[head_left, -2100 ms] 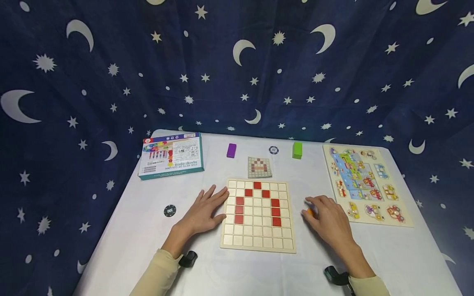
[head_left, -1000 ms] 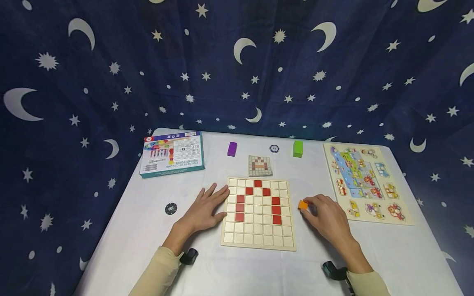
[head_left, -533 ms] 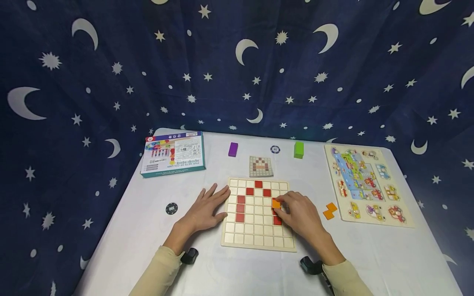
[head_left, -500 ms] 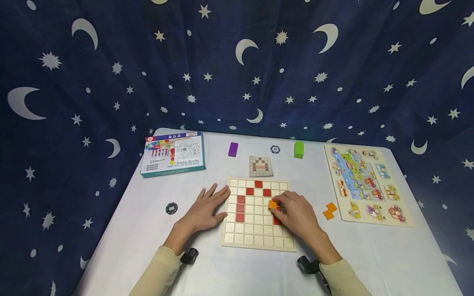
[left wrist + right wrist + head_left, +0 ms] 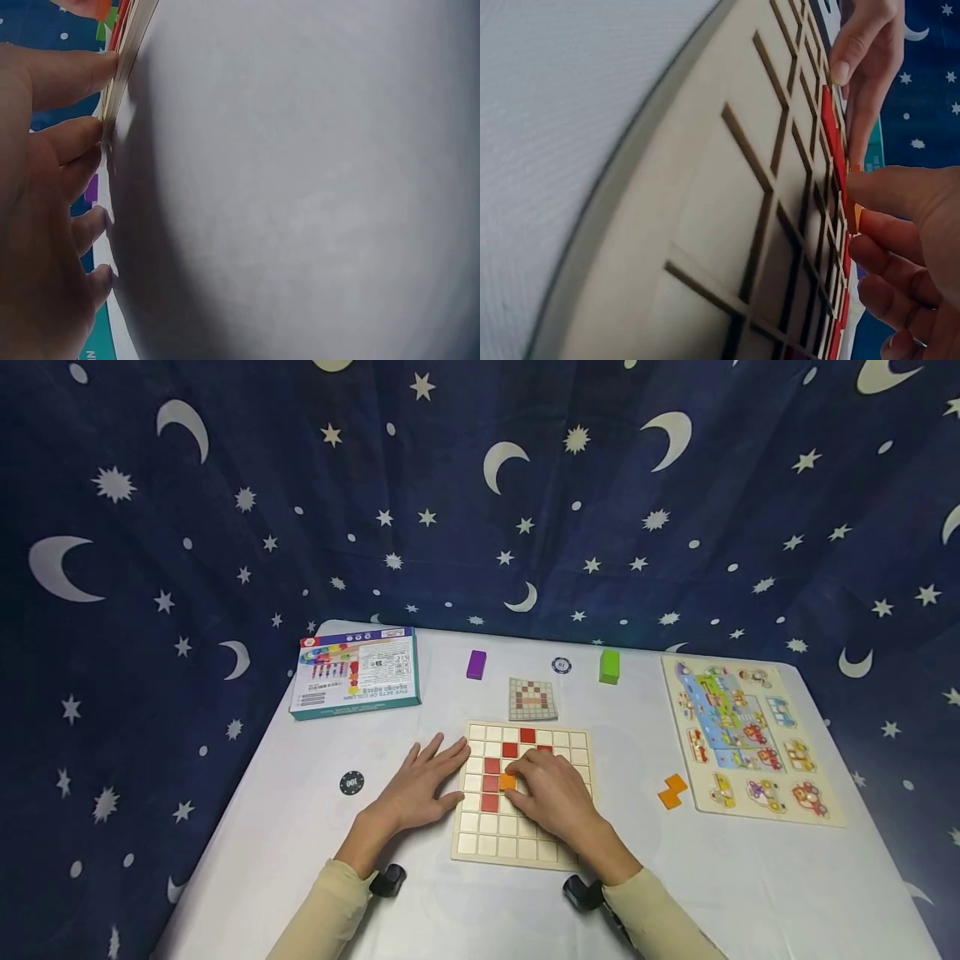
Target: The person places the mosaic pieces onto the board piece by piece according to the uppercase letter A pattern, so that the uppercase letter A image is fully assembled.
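Observation:
A square wooden grid board [image 5: 517, 849] lies on the white table, with several red tiles [image 5: 490, 784] set in its cells. Between thumb and index finger my right hand [image 5: 553, 795] pinches an orange square tile [image 5: 507, 782], just right of the left column of red tiles; the right wrist view shows it tilted near the board's surface. My left hand [image 5: 416, 785] lies with spread fingers, its fingertips and thumb touching the board's left edge. The right hand covers the red tiles on the board's right side. Two more orange tiles [image 5: 670, 799] lie right of the board.
Behind the board lies a small pattern card [image 5: 533, 699]. Near the back are a purple block [image 5: 476, 665], a green block [image 5: 610, 667] and a chip [image 5: 562, 666]. A boxed set [image 5: 356, 674] and black chip [image 5: 352, 782] are left; a wooden vehicle puzzle [image 5: 750, 739] is right.
My right hand picked up an orange tile beside the board and carried it left, across the board to the left red column. Two orange tiles came into view where it was. The left hand stayed put.

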Demonstrator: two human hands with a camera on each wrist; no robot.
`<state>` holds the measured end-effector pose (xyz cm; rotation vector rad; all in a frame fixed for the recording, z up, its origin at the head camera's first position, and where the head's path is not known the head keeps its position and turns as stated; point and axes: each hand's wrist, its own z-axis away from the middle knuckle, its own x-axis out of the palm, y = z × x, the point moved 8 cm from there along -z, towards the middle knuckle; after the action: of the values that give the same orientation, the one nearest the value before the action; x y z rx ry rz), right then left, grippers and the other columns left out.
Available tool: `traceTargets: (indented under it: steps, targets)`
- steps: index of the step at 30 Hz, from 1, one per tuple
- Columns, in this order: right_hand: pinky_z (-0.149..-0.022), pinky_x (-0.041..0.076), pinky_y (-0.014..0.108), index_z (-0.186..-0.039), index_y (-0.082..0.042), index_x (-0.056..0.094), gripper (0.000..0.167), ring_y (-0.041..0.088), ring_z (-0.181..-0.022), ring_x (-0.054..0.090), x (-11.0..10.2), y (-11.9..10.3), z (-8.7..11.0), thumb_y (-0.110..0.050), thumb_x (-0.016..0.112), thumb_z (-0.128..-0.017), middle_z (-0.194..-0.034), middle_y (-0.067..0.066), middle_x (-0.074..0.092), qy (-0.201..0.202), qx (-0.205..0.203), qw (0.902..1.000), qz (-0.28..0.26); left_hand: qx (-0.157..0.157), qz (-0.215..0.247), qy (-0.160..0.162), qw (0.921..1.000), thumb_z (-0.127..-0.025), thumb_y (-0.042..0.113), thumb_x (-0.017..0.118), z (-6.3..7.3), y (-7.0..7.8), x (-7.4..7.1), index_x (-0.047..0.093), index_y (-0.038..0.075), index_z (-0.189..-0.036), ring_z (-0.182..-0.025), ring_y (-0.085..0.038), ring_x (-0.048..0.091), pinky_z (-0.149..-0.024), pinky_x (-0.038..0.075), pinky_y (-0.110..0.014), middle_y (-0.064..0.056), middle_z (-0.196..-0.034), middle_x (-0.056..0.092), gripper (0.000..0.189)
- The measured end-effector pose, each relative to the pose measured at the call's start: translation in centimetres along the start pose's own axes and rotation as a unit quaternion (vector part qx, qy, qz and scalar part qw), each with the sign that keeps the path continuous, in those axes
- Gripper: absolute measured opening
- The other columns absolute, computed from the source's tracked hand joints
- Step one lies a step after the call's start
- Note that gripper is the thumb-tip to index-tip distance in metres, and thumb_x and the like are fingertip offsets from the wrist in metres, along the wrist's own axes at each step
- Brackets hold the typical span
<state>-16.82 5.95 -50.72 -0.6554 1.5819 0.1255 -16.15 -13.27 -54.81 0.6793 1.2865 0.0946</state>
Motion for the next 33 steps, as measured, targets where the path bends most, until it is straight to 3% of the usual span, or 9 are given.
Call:
traceTargets:
  steps: [9, 23, 28, 33]
  targets:
    - [-0.082, 0.057, 0.04, -0.105, -0.017, 0.082, 0.022, 0.02, -0.094, 0.069, 0.4, 0.4, 0.4, -0.029, 0.087, -0.087, -0.099, -0.001, 0.072, 0.0, -0.006, 1.0, -0.002, -0.004, -0.003, 0.001, 1.0, -0.101, 0.037, 0.064, 0.0, -0.1, 0.1, 0.038, 0.019, -0.167, -0.169, -0.034, 0.016, -0.136, 0.011, -0.064, 0.004, -0.177, 0.032, 0.073]
    - [-0.083, 0.059, 0.039, -0.113, -0.017, 0.082, 0.028, 0.019, -0.096, 0.069, 0.3, 0.6, 1.0, -0.03, 0.086, -0.089, -0.102, -0.003, 0.073, 0.009, -0.017, 0.9998, 0.005, -0.004, -0.003, -0.001, 1.0, -0.101, 0.037, 0.064, 0.0, -0.2, 0.2, 0.038, 0.02, -0.167, -0.169, -0.034, 0.016, -0.136, 0.011, -0.065, 0.004, -0.177, 0.031, 0.073]
    - [-0.081, 0.056, 0.039, -0.113, -0.017, 0.082, 0.028, 0.017, -0.092, 0.065, -1.0, 2.8, 2.4, -0.028, 0.087, -0.089, -0.104, -0.002, 0.073, 0.03, 0.002, 0.9994, -0.017, -0.003, -0.001, -0.003, 1.0, -0.101, 0.037, 0.064, 0.0, -0.1, 0.4, 0.037, 0.019, -0.167, -0.169, -0.035, 0.016, -0.136, 0.011, -0.065, 0.004, -0.178, 0.03, 0.074]
    - [-0.074, 0.051, 0.037, -0.117, -0.013, 0.081, 0.031, 0.016, -0.087, 0.06, -3.1, 6.8, 4.7, -0.027, 0.087, -0.089, -0.105, 0.003, 0.074, 0.07, 0.045, 0.9962, -0.023, 0.004, -0.004, 0.0, 1.0, -0.101, 0.036, 0.064, 0.0, -0.2, 0.1, 0.038, 0.018, -0.167, -0.169, -0.036, 0.016, -0.136, 0.011, -0.067, 0.002, -0.177, 0.031, 0.073]
